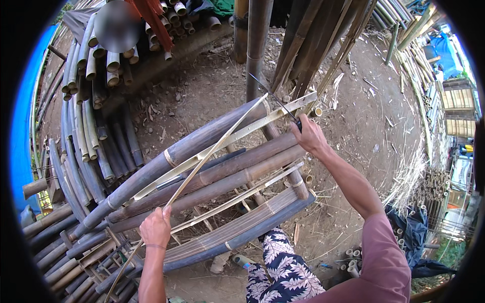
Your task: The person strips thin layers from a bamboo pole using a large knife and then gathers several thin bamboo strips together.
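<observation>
My left hand (155,227) is closed round a long, thin bamboo strip (206,157). The strip slants from the lower left up to the far end of a dark bamboo pole (199,144). In my right hand (309,135) is the dark handle of a long knife (277,98); its narrow blade points up and left, crossing near the end of a pale split bamboo length (237,136). The strip's tip lies close to the blade; whether they touch I cannot tell. Below both hands is a bench of thick bamboo poles (222,172) with a slatted seat (230,227).
Stacked bamboo poles (91,136) fill the left side. Upright poles (256,50) stand just beyond the knife. Bamboo shavings (404,184) and chips lie on the dirt floor (369,131). Cut bamboo ends (353,257) sit at the lower right. A person is at the upper left.
</observation>
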`<state>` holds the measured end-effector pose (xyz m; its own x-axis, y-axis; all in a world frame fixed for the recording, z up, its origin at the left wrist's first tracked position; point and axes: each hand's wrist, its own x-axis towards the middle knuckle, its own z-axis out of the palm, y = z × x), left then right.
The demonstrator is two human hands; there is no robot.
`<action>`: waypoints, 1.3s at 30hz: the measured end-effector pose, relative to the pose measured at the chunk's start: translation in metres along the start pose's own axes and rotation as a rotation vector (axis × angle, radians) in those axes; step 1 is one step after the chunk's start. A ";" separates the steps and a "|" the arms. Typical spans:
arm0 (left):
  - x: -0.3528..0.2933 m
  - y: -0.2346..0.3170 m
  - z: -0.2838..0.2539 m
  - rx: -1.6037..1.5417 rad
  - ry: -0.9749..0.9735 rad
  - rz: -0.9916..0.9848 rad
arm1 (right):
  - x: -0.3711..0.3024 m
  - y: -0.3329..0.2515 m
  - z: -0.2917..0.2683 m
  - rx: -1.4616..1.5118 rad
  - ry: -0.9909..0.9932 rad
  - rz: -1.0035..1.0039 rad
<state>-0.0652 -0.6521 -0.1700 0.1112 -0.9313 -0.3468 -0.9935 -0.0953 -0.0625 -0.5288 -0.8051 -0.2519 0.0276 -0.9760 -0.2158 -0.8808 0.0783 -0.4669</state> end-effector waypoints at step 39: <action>-0.196 0.031 0.127 -0.385 -0.012 -0.154 | -0.232 -0.036 0.210 0.070 -0.469 -0.261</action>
<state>-0.1143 -0.4279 -0.2228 0.2570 -0.8921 -0.3718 -0.9017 -0.3597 0.2398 -0.4042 -0.5387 -0.3648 0.4637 -0.7709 -0.4367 -0.7831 -0.1261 -0.6090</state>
